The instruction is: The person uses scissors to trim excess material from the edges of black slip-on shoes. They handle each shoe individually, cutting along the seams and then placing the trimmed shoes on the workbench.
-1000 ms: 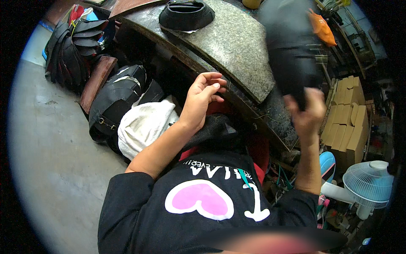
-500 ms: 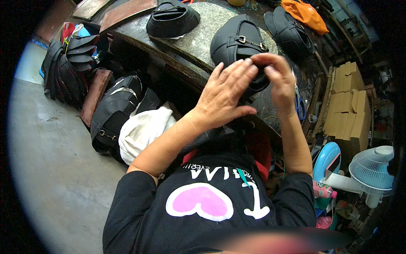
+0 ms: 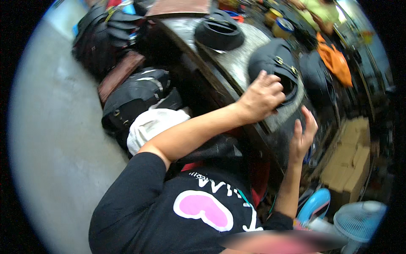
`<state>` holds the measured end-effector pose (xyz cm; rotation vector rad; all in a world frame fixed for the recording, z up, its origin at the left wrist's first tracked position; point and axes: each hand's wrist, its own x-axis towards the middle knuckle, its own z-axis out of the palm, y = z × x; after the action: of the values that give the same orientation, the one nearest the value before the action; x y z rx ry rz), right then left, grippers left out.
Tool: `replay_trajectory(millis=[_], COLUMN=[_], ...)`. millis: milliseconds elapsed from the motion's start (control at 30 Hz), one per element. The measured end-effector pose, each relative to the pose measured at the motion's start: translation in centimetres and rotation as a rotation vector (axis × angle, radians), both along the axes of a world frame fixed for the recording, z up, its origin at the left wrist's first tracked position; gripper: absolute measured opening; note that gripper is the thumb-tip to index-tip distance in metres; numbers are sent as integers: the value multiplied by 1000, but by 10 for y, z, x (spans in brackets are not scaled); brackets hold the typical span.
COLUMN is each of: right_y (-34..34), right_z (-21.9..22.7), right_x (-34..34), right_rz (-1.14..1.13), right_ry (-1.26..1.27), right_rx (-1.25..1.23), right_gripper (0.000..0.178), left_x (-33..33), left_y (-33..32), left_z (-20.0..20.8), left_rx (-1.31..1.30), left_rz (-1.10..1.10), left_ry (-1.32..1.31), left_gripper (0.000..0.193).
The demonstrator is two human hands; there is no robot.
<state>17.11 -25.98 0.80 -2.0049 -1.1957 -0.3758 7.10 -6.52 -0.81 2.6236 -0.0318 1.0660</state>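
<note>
A: In the head view, what are our hands doing?

B: Our left hand (image 3: 263, 98) is at the near side of a black shoe upper (image 3: 266, 57), its fingers bent. It overlaps the upper there, but we cannot tell whether it pinches the rim or only rests against it.

A: And our right hand (image 3: 305, 137)?

B: Its fingers are raised and parted from the thumb, with nothing between them that we can see. It is just off the right end of the grey stone slab (image 3: 232, 61), against the dark tabletop (image 3: 286, 132), apart from the upper.

A: Where do we have that upper?

B: On the slab, toward its right edge, with a gold-coloured bit trim (image 3: 278, 60) across it. A second black upper (image 3: 230, 40) sits by the slab's left edge, and a third black upper (image 3: 314, 76) lies beyond the right edge, next to an orange bag (image 3: 332, 59).

A: What is around us?

B: A red-brown board (image 3: 177, 7) at the tabletop's left end, a white cloth (image 3: 154, 122) beside our left forearm, cardboard boxes (image 3: 351, 158) off the tabletop's right edge, and a blue-and-white fan (image 3: 359, 221), blurred. We see a co-worker (image 3: 323, 15) past the far edge.
</note>
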Motion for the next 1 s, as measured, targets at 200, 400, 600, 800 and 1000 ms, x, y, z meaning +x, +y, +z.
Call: replay_trajectory(millis=[200,400,600,800,1000], right_y=[41,82,79,80,79], right_z=[3,2,8,18,-1], right_x=[0,25,-10,-28,-1], right_rz=[121,53,85,137,1], right_ry=[-331,-356,-487,-468,-509], right_rx=[-154,-403,-257,-262,-452], right_gripper=[64,58,51,49,67], left_x=[9,-21,-63,-91,-96], left_y=[38,120,138,103,94], left_z=[-3,-9,-17,-2,7], left_rx=[-431,-191,-373,-592,-758], left_rz=[-339,737,437,331,268], left_ry=[-230,-134,-264,-243,-251], left_gripper=[50,69,55,52,56])
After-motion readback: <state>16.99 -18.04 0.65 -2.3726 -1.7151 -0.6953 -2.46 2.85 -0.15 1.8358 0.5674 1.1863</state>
